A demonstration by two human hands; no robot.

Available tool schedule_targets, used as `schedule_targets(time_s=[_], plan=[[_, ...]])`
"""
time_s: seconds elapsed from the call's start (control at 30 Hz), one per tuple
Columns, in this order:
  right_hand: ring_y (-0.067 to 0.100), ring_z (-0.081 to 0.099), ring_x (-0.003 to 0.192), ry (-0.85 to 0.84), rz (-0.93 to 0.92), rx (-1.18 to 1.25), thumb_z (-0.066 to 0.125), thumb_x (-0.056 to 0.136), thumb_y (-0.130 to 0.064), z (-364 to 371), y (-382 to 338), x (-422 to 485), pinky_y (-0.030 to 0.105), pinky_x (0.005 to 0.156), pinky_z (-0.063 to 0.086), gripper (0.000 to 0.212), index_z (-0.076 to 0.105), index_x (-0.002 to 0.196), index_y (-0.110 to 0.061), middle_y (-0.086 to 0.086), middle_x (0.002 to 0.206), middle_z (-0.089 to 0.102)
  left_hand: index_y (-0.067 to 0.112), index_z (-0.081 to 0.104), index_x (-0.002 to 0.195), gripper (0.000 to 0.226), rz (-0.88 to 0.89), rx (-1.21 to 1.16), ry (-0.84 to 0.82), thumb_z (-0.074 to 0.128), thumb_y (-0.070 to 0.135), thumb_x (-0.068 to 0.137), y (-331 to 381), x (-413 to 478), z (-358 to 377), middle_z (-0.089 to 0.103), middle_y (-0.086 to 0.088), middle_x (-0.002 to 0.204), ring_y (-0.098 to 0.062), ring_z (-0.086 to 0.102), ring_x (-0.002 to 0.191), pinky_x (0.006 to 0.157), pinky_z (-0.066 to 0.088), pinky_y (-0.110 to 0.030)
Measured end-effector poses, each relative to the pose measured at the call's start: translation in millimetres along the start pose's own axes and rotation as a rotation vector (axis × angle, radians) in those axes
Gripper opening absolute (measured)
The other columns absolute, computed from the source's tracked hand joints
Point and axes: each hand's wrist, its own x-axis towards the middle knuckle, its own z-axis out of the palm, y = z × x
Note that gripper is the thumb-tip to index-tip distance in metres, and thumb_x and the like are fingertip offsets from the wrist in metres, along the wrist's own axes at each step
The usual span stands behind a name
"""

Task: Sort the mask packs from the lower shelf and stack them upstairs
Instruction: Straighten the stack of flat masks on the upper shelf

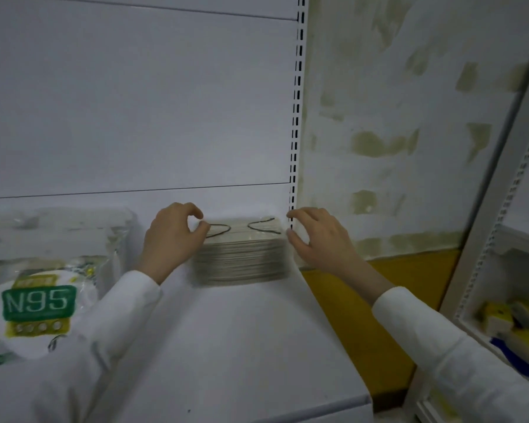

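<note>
Flanking mask stack (242,257) | left hand (171,236), right hand (315,236) loosely curled, released

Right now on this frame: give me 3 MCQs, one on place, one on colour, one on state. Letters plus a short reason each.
1. Where does the stack of masks sit on the shelf?
A. back right corner, by the slotted upright
B. front left edge
C. on top of the N95 pack

2. What colour is the label panel on the N95 pack?
A. red
B. green
C. black

3. How do the hands stand to the stack?
A. both flat on top of it
B. one lifting it clear of the shelf
C. one at each side, fingers curled

Key: 1 A, the stack lies against the back panel next to the slotted upright. 2 B, white letters on green. 3 C, left hand and right hand flank the stack, which rests on the shelf.
</note>
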Motion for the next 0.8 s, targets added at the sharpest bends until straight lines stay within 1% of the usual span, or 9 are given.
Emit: schedule_targets(time_s=[0.07,0.13,0.2,0.3,0.37,0.47,0.6,0.7,0.8], plan=[[0.023,0.052,0.112,-0.056,0.109,0.067,0.042,0.097,-0.04,7.9,2.4,10.4,0.032,0.088,0.042,0.038,0.056,0.125,-0.018,0.002,0.123,0.06,0.012,0.056,0.12,0.038,-0.121,0.006,-0.002,0.053,0.034,0.09,-9.2,7.6,9.2,0.06,-0.01,0.12,-0.03,0.055,0.108,0.089,0.045,-0.04],[0.022,0.053,0.11,-0.14,0.261,0.167,0.04,0.097,-0.047,15.1,1.0,21.4,0.03,0.081,0.038,0.044,0.053,0.127,-0.017,0.003,0.122,0.059,0.007,0.046,0.132,0.055,-0.305,-0.041,-0.029,0.05,0.044,0.091,-14.5,11.5,17.9,0.055,-0.015,0.129,-0.034,0.052,0.115,0.093,0.041,-0.041],[0.024,0.054,0.105,-0.263,0.467,0.347,0.04,0.094,-0.055,25.1,1.9,34.4,0.03,0.079,0.036,0.055,0.052,0.124,-0.011,0.004,0.121,0.058,0.005,0.043,0.132,0.068,-0.542,-0.164,-0.118,0.05,0.055,0.087,-19.2,14.1,27.8,0.052,-0.016,0.131,-0.035,0.05,0.116,0.092,0.042,-0.041],[0.027,0.055,0.108,-0.474,0.802,0.737,0.051,0.076,-0.072,43.1,7.0,45.0,0.033,0.09,0.044,0.078,0.052,0.125,-0.011,0.002,0.121,0.054,0.011,0.049,0.119,0.065,-0.814,-0.498,-0.284,0.055,0.062,0.079,-24.4,10.3,38.9,0.053,-0.013,0.108,-0.032,0.054,0.094,0.076,0.046,-0.036],[0.026,0.059,0.101,-0.572,0.894,0.83,0.057,0.064,-0.074,55.3,11.8,42.3,0.036,0.093,0.05,0.076,0.057,0.115,-0.017,0.005,0.112,0.058,0.014,0.054,0.108,0.05,-0.864,-0.621,-0.324,0.059,0.055,0.079,-27.1,8.6,43.6,0.052,-0.011,0.088,-0.027,0.053,0.077,0.069,0.047,-0.031],[0.024,0.056,0.091,-0.601,0.938,0.891,0.062,0.075,-0.061,64.3,17.2,40.7,0.032,0.076,0.049,0.048,0.055,0.099,-0.019,0.006,0.094,0.055,0.017,0.055,0.093,0.029,-0.878,-0.69,-0.32,0.062,0.043,0.081,-27.7,11.6,48.4,0.049,-0.01,0.084,-0.025,0.052,0.072,0.064,0.048,-0.031],[0.023,0.055,0.077,-0.639,0.982,0.982,0.068,0.073,-0.053,62.4,21.2,45.2,0.03,0.066,0.046,0.047,0.055,0.095,-0.013,0.009,0.088,0.053,0.014,0.057,0.102,0.05,-0.951,-0.812,-0.404,0.069,0.04,0.06,-31.2,19.1,45.7,0.056,-0.013,0.097,-0.029,0.057,0.088,0.08,0.051,-0.04],[0.023,0.057,0.077,-0.647,1.003,1.051,0.071,0.074,-0.043,61.3,24.5,44.5,0.031,0.065,0.05,0.037,0.058,0.091,-0.012,0.01,0.091,0.056,0.012,0.059,0.098,0.036,-0.955,-0.859,-0.429,0.066,0.032,0.07,-29.5,20.5,45.7,0.062,-0.009,0.082,-0.025,0.06,0.076,0.064,0.053,-0.029],[0.024,0.056,0.078,-0.629,1.047,1.131,0.072,0.075,-0.038,63.9,27.3,43.1,0.031,0.061,0.051,0.041,0.056,0.099,-0.009,0.011,0.094,0.052,0.013,0.06,0.101,0.047,-0.957,-0.922,-0.454,0.071,0.031,0.059,-29.5,18.0,46.2,0.062,-0.007,0.08,-0.022,0.059,0.075,0.064,0.048,-0.027]])
